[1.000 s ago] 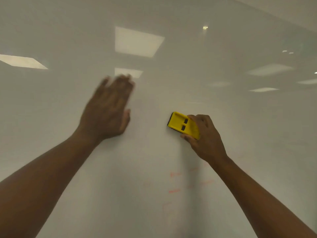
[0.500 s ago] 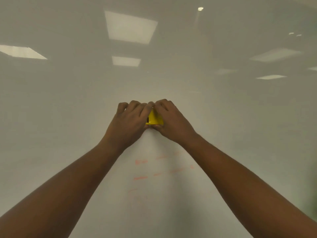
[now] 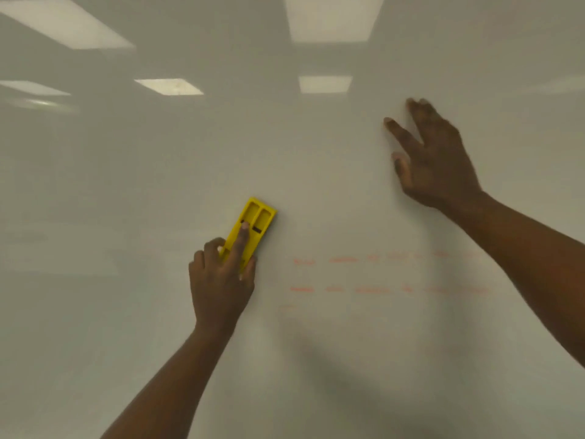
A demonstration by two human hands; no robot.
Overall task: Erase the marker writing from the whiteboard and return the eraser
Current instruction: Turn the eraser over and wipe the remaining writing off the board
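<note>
Two hands are up against the whiteboard (image 3: pixel 126 312), and we find no edge or frame of the board anywhere in view; its glossy surface fills the picture on all sides. Open board lies wide to the left of the eraser and above it, and a broad bare stretch separates the two hands.

We note the surface is pale and reflective. Rectangular ceiling lights (image 3: pixel 329 19) show in it as bright patches across the top, and soft shadows of the arms fall below the hands. Faint orange marker writing (image 3: pixel 373 274) remains in two rough rows, with a short trace beneath them on the left; we cannot read it.

We record the yellow eraser (image 3: pixel 253 224) lying flat against the board, tilted with its upper end to the right. The left hand (image 3: pixel 221 280) grips its lower end, one finger laid along its back. The writing begins just to the right of this hand, at about its height. The right hand (image 3: pixel 433 156) is well apart, higher and to the right, holding nothing, fingers spread and somewhat blurred, above the rows of writing.
</note>
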